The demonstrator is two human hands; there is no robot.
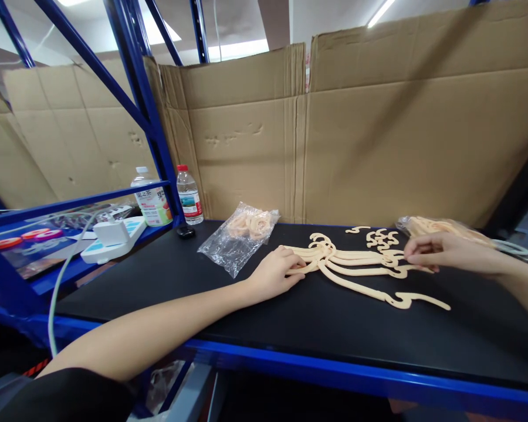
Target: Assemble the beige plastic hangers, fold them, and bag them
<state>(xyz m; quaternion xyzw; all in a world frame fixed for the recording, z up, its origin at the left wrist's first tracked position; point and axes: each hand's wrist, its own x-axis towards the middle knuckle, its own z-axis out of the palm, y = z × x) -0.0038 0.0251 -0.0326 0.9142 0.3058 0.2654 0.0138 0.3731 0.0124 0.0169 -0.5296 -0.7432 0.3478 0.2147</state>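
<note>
Black bench [290, 334], partly covered
Near the back edge, a clear bag [242, 234] and small hooked pieces [382, 237] are set; pale strips [361, 272] are spread nearer the front edge.

A white ceiling light [381, 13] glares overhead while a soft diagonal shadow [405, 99] crosses the cardboard [466, 146].

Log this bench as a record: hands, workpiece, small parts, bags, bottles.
left hand: touching the workpiece's left part
right hand: at its right ends; grip unclear
workpiece: beige curved strips, fanned out
small parts: hooked, beige, beyond the strips
bags: left bag, right bag; beige contents
bottles: red-capped, white-capped
</note>
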